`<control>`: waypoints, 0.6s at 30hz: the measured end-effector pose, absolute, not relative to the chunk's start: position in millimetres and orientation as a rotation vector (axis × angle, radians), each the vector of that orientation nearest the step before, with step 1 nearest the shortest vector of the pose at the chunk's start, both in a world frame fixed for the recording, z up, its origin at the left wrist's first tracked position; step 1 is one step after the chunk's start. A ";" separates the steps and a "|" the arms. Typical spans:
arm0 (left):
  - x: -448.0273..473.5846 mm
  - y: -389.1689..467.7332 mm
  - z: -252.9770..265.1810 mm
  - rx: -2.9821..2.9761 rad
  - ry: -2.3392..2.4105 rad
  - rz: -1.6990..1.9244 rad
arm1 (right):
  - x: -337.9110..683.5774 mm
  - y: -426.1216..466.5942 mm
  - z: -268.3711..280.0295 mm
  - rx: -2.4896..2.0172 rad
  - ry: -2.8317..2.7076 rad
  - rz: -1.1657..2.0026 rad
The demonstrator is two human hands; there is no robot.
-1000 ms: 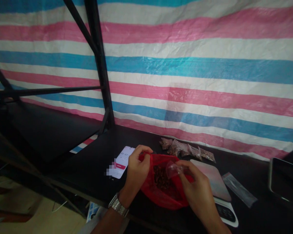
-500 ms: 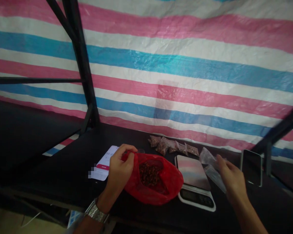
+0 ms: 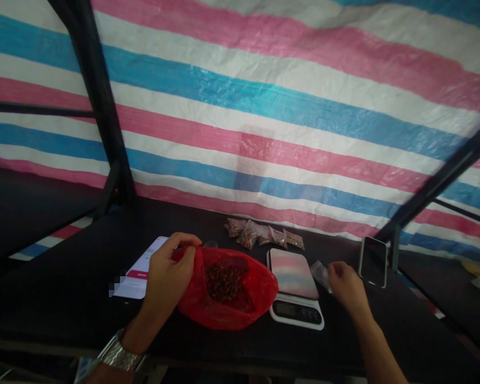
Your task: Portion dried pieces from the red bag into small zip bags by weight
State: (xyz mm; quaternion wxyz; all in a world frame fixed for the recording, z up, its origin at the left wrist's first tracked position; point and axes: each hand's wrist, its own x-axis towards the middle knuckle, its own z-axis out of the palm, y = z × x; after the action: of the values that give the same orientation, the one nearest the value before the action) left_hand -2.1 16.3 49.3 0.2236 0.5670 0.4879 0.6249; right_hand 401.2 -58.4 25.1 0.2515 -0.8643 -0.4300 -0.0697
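Now, left hand (image 3: 171, 271): thumb and fingers pinch the rim of a red bag (image 3: 220, 318), its mouth wide toward the camera.
Red bag: on the black desk (image 3: 172, 218), between a lit phone (image 3: 141, 262) and a white scale (image 3: 293, 274), with small brown pieces (image 3: 225, 282) inside.
Right hand (image 3: 347, 288): fingers curled narrow at a clear bag (image 3: 320, 274) just beyond the scale; whether they grip it or merely touch it, one cannot tell.
Good handling: a steady pinch high on the red rim should stop the soft wall from folding and spilling pieces; the thin plastic likely calls for fingertips at one edge, clear of the scale's plate.
Packets (image 3: 264, 234): filled with brown bits, lined up beneath a striped sheet (image 3: 260, 106); their overlap makes a count uncertain.
Hard to see: the phone is partly behind the left hand, its corner blurred into squares; the scale's display is unreadable; the red bag's depth is lost in shadow; both forearms leave the frame below.
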 end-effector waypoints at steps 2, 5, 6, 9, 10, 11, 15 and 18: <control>-1.5 15.9 49.5 1.574 1.337 1.731 | 399.5 -56.8 23.4 -2.371 -1.211 -0.164; -0.4 15.3 50.2 1.596 1.316 1.762 | 391.8 -51.4 28.5 -2.372 -1.225 -0.215; -0.2 15.0 50.5 1.607 1.314 1.775 | 387.7 -47.2 32.4 -2.359 -1.224 -0.241; -0.7 14.3 50.8 1.651 1.319 1.807 | 368.1 -24.4 45.7 -2.273 -1.283 -0.265; -1.5 14.3 50.4 1.665 1.325 1.821 | 359.0 -14.2 49.2 -2.227 -1.333 -0.242; -2.7 14.4 49.8 1.679 1.334 1.838 | 348.9 -3.5 51.8 -2.176 -1.393 -0.204; -9.2 15.0 47.9 1.785 1.357 1.925 | 310.1 31.9 51.9 -2.007 -1.525 -0.075; -12.4 9.7 51.2 2.032 1.381 2.016 | 297.2 43.9 49.1 -1.966 -1.458 0.010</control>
State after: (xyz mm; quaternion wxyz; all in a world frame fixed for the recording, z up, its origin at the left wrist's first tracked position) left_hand -12.4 9.7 51.2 -0.0180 0.6393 0.4344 0.6342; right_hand 297.2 43.9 49.1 0.3400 -0.7553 -0.5603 0.0037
